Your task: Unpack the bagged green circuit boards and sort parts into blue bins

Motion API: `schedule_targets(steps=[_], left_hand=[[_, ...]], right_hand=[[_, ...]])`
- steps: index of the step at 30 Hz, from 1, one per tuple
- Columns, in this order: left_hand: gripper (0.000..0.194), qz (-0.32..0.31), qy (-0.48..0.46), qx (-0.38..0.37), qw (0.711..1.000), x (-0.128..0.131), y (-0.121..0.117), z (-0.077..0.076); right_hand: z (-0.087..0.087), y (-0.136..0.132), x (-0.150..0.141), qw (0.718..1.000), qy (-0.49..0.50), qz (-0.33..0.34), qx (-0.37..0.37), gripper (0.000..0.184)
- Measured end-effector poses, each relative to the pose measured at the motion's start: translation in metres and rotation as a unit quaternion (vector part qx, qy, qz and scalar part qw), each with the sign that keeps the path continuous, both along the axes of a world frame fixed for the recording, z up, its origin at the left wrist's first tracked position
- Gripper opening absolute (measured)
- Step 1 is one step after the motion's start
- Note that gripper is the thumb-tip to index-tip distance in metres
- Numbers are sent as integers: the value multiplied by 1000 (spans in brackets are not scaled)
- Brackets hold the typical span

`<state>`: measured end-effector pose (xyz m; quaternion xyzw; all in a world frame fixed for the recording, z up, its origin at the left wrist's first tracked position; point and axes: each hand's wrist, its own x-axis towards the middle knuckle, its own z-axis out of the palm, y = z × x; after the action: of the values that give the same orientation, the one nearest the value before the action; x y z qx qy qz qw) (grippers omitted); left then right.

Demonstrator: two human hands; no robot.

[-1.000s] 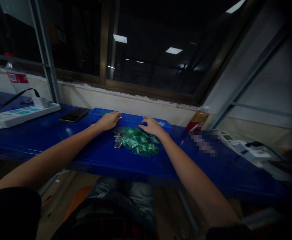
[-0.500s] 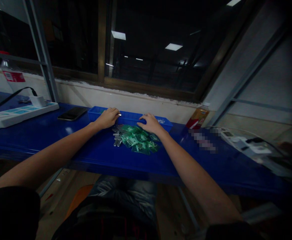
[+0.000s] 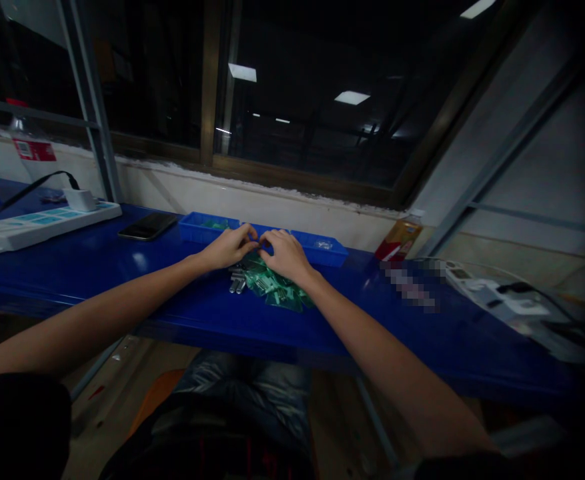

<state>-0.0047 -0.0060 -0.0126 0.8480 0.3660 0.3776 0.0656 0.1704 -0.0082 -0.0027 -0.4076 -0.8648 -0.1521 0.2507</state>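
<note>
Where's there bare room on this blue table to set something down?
Bare: between the flat black phone and left forearm; between the green plastic packets and the table's near edge. Crowded: around left hand and right hand, by the packets and the long blue plastic compartments.

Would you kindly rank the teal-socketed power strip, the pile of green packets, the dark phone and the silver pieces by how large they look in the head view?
1. Teal-socketed power strip
2. Pile of green packets, partly hidden by the right hand
3. Dark phone
4. Silver pieces, even taken as a group
</note>
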Motion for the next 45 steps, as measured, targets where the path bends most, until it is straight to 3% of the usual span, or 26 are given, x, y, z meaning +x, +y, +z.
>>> schedule_targets(steps=[9, 23, 30, 45], left_hand=[[10, -22, 10, 32, 999, 1, -5, 4], [15, -4, 27, 67, 997, 0, -5, 4], [12, 4, 41, 104, 994, 1, -5, 3], [15, 14, 47, 105, 993, -1, -2, 3]], right_hand=[[-2, 1, 0, 999, 7, 3, 37, 7], [-5, 7, 1, 997, 64, 37, -28, 9], [-5, 4, 1, 998, 57, 17, -13, 11], [1, 2, 2, 998, 59, 2, -26, 16]])
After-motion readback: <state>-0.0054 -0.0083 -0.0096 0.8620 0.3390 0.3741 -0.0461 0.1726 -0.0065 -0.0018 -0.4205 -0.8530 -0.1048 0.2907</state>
